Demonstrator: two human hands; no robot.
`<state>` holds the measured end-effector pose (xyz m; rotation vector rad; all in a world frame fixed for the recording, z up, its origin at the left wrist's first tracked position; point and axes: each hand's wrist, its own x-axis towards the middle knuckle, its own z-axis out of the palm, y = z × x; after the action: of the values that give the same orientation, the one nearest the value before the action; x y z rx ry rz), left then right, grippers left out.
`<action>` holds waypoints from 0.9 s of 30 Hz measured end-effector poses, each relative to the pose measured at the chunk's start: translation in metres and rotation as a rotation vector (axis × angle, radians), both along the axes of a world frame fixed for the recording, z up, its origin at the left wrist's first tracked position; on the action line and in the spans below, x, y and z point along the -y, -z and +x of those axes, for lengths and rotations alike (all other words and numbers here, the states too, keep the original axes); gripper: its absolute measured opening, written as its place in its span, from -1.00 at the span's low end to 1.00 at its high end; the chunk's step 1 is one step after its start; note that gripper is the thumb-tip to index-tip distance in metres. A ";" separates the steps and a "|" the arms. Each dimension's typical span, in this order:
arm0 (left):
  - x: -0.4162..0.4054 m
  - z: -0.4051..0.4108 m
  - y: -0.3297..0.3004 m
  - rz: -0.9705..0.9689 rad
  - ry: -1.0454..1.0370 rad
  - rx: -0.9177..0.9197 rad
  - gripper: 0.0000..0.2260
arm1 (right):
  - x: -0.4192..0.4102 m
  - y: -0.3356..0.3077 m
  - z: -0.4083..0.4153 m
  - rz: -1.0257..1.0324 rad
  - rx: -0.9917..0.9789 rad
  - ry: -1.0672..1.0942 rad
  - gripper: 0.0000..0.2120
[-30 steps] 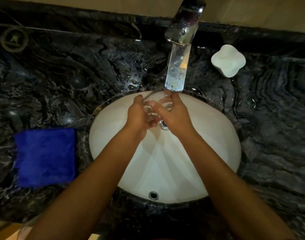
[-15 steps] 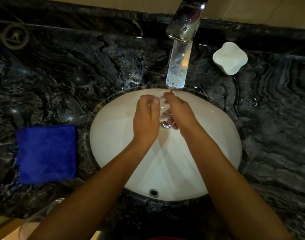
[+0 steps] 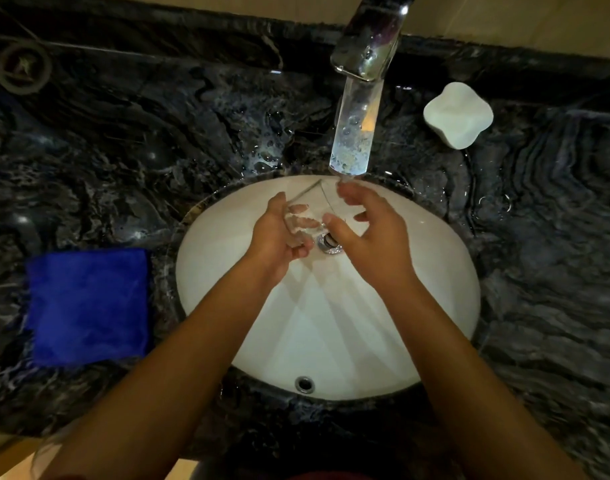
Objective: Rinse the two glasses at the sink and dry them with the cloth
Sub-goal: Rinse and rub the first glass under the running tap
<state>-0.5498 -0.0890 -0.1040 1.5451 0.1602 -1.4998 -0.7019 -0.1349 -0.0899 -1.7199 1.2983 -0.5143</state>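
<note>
My left hand (image 3: 279,244) grips a clear glass (image 3: 310,209) over the white sink (image 3: 418,306). The glass is tilted, its rim pointing up towards the faucet (image 3: 369,39). Water (image 3: 354,133) pours from the spout just to the right of the rim. My right hand (image 3: 373,244) hovers beside the glass with fingers spread, its fingertips under the stream and its thumb close to the glass base. A folded blue cloth (image 3: 89,306) lies on the dark counter left of the sink. A faint clear glass shape (image 3: 50,448) shows at the bottom left edge, partly behind my left forearm.
The counter (image 3: 539,271) is dark veined marble, wet around the faucet. A white soap dish (image 3: 457,114) sits right of the faucet. A round dark ring (image 3: 23,67) lies at the far left back. The drain (image 3: 329,244) sits below my hands.
My right hand has come off the glass and spread its fingers. The glass has tilted so that its rim now shows to the left of the stream, held by my left hand alone.
</note>
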 end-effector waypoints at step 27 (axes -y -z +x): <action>-0.003 -0.014 0.034 -0.384 0.272 0.809 -0.75 | 0.025 -0.002 0.024 0.923 0.345 0.243 -0.74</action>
<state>-0.5639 -0.0862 -0.1384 1.7624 -0.7835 -0.9121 -0.6777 -0.1604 -0.0878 -0.6851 1.2128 -0.2535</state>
